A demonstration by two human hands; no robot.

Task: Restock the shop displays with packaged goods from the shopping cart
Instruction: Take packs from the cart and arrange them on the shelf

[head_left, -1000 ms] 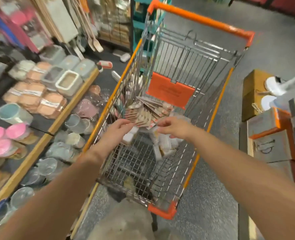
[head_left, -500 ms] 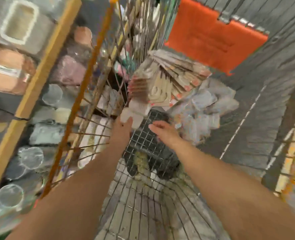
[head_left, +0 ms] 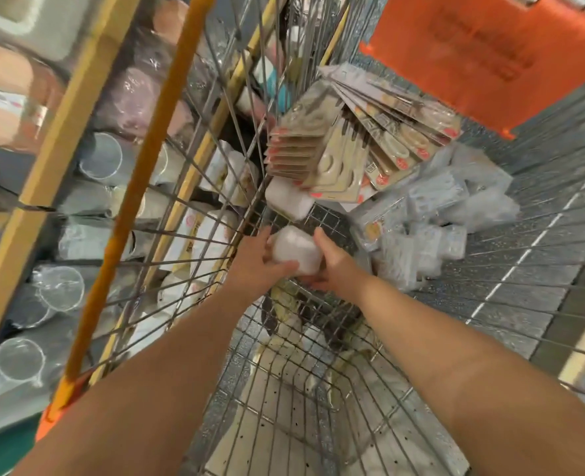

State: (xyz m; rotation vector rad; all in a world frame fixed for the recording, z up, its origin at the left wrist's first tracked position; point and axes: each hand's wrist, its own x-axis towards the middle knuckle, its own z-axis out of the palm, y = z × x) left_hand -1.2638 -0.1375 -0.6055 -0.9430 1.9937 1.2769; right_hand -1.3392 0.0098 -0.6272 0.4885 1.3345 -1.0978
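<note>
Deep in the shopping cart (head_left: 318, 355), your left hand (head_left: 255, 266) and right hand (head_left: 332, 266) both curl round one white wrapped packet (head_left: 296, 249). You clamp it from both sides, probably because its plastic is slippery.

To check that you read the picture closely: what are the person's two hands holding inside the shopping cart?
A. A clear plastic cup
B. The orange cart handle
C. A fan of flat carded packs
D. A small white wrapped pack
D: the left hand and right hand both grip a small white wrapped pack above the cart floor.
</note>
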